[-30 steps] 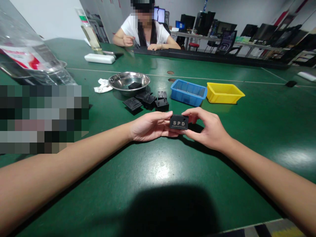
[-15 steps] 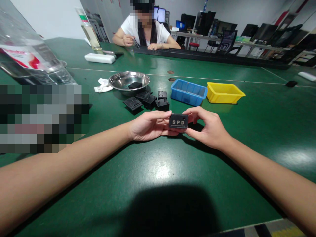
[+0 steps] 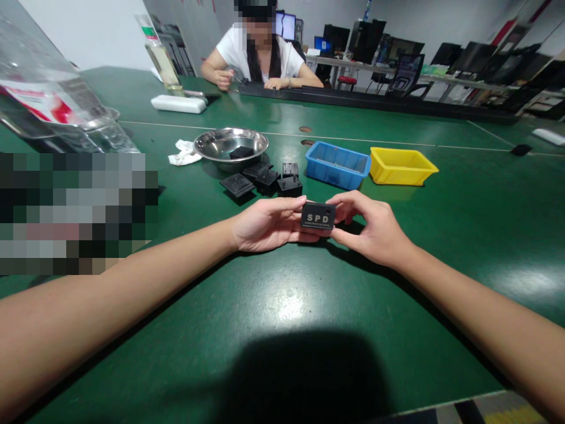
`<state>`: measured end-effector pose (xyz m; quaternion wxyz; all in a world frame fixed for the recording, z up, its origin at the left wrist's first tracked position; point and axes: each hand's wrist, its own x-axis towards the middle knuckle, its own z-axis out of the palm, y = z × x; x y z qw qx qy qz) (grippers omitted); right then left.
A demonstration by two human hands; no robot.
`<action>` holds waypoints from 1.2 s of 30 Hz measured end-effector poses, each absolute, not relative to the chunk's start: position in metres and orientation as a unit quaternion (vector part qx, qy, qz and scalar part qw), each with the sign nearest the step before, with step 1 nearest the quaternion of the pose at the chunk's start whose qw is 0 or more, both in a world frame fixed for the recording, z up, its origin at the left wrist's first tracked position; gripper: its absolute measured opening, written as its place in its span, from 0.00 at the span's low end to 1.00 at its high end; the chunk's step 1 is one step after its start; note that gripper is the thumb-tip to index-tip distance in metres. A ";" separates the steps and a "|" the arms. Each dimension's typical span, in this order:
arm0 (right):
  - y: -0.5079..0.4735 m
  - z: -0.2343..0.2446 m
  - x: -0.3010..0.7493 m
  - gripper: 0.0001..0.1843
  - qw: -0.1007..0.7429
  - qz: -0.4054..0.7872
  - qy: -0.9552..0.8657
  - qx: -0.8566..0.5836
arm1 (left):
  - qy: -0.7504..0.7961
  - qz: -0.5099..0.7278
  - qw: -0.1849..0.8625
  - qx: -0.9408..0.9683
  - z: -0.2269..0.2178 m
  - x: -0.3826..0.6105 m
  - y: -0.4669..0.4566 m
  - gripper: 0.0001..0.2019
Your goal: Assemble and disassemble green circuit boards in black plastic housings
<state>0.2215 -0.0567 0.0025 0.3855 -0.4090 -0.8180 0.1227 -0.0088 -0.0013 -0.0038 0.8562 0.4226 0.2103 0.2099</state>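
A small black box marked "SPD" (image 3: pixel 318 217), with a little round hole near its upper right corner, is held between both my hands just above the green table (image 3: pixel 282 282). My left hand (image 3: pixel 276 222) grips its left end, thumb on the upper edge and fingers behind and below. At the right end, my right hand (image 3: pixel 366 227) pinches it between thumb and fingers. Just beyond my hands lie several black plastic housings (image 3: pixel 265 178). Another black piece (image 3: pixel 242 153) rests inside the shiny metal bowl (image 3: pixel 207 150) behind them.
Right of the housings stand a blue bin (image 3: pixel 338 175) and a yellow bin (image 3: pixel 404 174). Crumpled white tissue (image 3: pixel 183 154) lies left of the bowl. A large clear bottle (image 3: pixel 62 88) stands at left. Across the table sits a person (image 3: pixel 265 62) behind a long black strip (image 3: pixel 375 101).
The black box has tilted and shifted very slightly left in my hands. Across the table, the person's hand with a thin tool has moved a little down and left.
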 end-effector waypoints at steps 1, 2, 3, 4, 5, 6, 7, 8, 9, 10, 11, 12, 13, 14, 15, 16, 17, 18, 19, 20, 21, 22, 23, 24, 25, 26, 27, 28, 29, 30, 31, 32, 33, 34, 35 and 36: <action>-0.056 0.002 0.222 0.16 0.385 0.125 -0.818 -0.409 | 0.206 0.210 0.858 0.422 -0.004 -0.009 -0.001 0.17; -0.056 0.002 0.222 0.17 0.382 0.126 -0.819 -0.408 | 0.201 0.209 0.860 0.420 -0.005 -0.008 -0.001 0.18; -0.056 0.002 0.222 0.18 0.379 0.127 -0.821 -0.408 | 0.195 0.208 0.862 0.418 -0.005 -0.008 0.000 0.18; -0.056 0.002 0.223 0.18 0.375 0.128 -0.823 -0.407 | 0.190 0.208 0.865 0.416 -0.006 -0.008 0.000 0.19; -0.055 0.001 0.223 0.19 0.373 0.127 -0.825 -0.405 | 0.185 0.208 0.867 0.414 -0.006 -0.008 0.001 0.19; -0.055 0.001 0.223 0.19 0.371 0.127 -0.826 -0.404 | 0.181 0.209 0.869 0.411 -0.007 -0.007 0.001 0.19; -0.055 0.001 0.223 0.19 0.373 0.126 -0.826 -0.404 | 0.178 0.211 0.870 0.409 -0.007 -0.007 0.002 0.19; -0.055 0.000 0.224 0.19 0.379 0.124 -0.823 -0.405 | 0.177 0.213 0.870 0.407 -0.007 -0.007 0.002 0.19; -0.055 0.000 0.224 0.18 0.389 0.121 -0.816 -0.410 | 0.177 0.216 0.871 0.404 -0.007 -0.007 0.002 0.19; -0.054 0.000 0.225 0.17 0.403 0.115 -0.805 -0.420 | 0.179 0.218 0.871 0.401 -0.007 -0.007 0.003 0.19; -0.053 0.000 0.226 0.16 0.418 0.107 -0.791 -0.433 | 0.181 0.220 0.872 0.398 -0.006 -0.007 0.003 0.19; -0.052 -0.001 0.227 0.14 0.432 0.095 -0.776 -0.450 | 0.184 0.223 0.872 0.395 -0.006 -0.007 0.003 0.20; -0.050 -0.001 0.228 0.13 0.442 0.081 -0.761 -0.467 | 0.187 0.226 0.872 0.392 -0.006 -0.007 0.003 0.20; -0.049 -0.001 0.230 0.13 0.447 0.064 -0.749 -0.485 | 0.190 0.229 0.872 0.389 -0.005 -0.007 0.004 0.20; -0.047 -0.001 0.231 0.12 0.446 0.047 -0.740 -0.500 | 0.193 0.232 0.872 0.385 -0.005 -0.007 0.004 0.20; -0.045 -0.002 0.233 0.12 0.440 0.030 -0.736 -0.513 | 0.194 0.235 0.872 0.382 -0.005 -0.007 0.004 0.20; -0.043 -0.003 0.234 0.13 0.429 0.015 -0.736 -0.523 | 0.195 0.238 0.873 0.380 -0.005 -0.007 0.004 0.20; -0.041 -0.003 0.235 0.13 0.415 0.004 -0.739 -0.532 | 0.195 0.240 0.874 0.376 -0.005 -0.007 0.004 0.19; -0.040 -0.004 0.235 0.12 0.399 -0.001 -0.742 -0.538 | 0.196 0.241 0.875 0.372 -0.005 -0.007 0.005 0.19; -0.038 -0.005 0.236 0.11 0.384 -0.001 -0.747 -0.542 | 0.196 0.241 0.876 0.368 -0.006 -0.007 0.005 0.18; -0.038 -0.006 0.236 0.10 0.372 0.004 -0.752 -0.544 | 0.198 0.241 0.878 0.365 -0.006 -0.007 0.005 0.18; -0.037 -0.006 0.236 0.09 0.364 0.011 -0.755 -0.546 | 0.199 0.241 0.878 0.361 -0.006 -0.007 0.005 0.17; -0.037 -0.007 0.236 0.08 0.358 0.021 -0.757 -0.547 | 0.201 0.240 0.879 0.359 -0.007 -0.007 0.005 0.17; -0.037 -0.007 0.236 0.08 0.356 0.032 -0.756 -0.548 | 0.203 0.239 0.880 0.356 -0.007 -0.006 0.005 0.17; -0.037 -0.008 0.235 0.08 0.355 0.045 -0.753 -0.552 | 0.203 0.236 0.881 0.355 -0.007 -0.006 0.005 0.17; -0.037 -0.008 0.235 0.08 0.355 0.061 -0.748 -0.557 | 0.203 0.233 0.883 0.354 -0.007 -0.006 0.006 0.17; -0.037 -0.009 0.235 0.08 0.357 0.081 -0.742 -0.562 | 0.204 0.229 0.884 0.353 -0.006 -0.006 0.006 0.17; -0.036 -0.009 0.235 0.07 0.360 0.104 -0.734 -0.566 | 0.205 0.226 0.885 0.353 -0.006 -0.006 0.006 0.17; -0.036 -0.010 0.235 0.07 0.363 0.128 -0.726 -0.570 | 0.206 0.223 0.885 0.354 -0.006 -0.006 0.006 0.18; -0.035 -0.011 0.235 0.06 0.367 0.148 -0.718 -0.572 | 0.207 0.222 0.884 0.354 -0.006 -0.006 0.006 0.18; -0.035 -0.012 0.235 0.06 0.372 0.164 -0.712 -0.572 | 0.208 0.222 0.884 0.355 -0.006 -0.006 0.006 0.18; -0.034 -0.012 0.236 0.06 0.375 0.176 -0.708 -0.572 | 0.207 0.222 0.883 0.356 -0.006 -0.006 0.007 0.18; -0.033 -0.013 0.236 0.06 0.376 0.184 -0.706 -0.571 | 0.206 0.221 0.884 0.358 -0.006 -0.006 0.007 0.18; -0.033 -0.013 0.236 0.06 0.377 0.190 -0.706 -0.569 | 0.204 0.220 0.884 0.358 -0.006 -0.006 0.007 0.18; -0.032 -0.013 0.237 0.07 0.376 0.195 -0.707 -0.566 | 0.202 0.220 0.884 0.359 -0.006 -0.007 0.007 0.18; -0.032 -0.013 0.237 0.07 0.374 0.199 -0.709 -0.563 | 0.200 0.220 0.885 0.359 -0.007 -0.007 0.007 0.18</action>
